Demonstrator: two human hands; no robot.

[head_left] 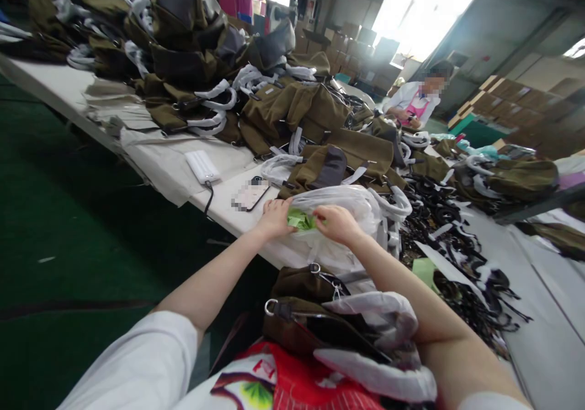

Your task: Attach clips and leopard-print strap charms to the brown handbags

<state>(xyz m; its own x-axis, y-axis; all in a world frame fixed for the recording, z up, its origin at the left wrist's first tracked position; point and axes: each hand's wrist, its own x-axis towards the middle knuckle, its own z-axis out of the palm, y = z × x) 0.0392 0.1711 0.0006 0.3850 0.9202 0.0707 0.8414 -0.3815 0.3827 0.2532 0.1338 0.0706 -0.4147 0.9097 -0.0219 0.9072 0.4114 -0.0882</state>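
A clear plastic bag (361,206) lies at the table's near edge, its mouth facing me. Green paper-like slips (300,219) show inside the opening. My left hand (274,218) is closed on the left side of the bag's mouth. On the other side, my right hand (338,224) is closed, fingertips pinched at the green slips; exactly what lies between them is partly hidden. Just below my hands, against my body, rests a brown bag (301,318) with an open zipper, metal rings and white-wrapped handles (375,370).
Olive-brown bags (292,111) are heaped along the white table (228,209). A phone (251,194) and a white power bank (202,166) lie left of my hands. Black straps (457,245) pile up at right. A co-worker (415,99) is across the table.
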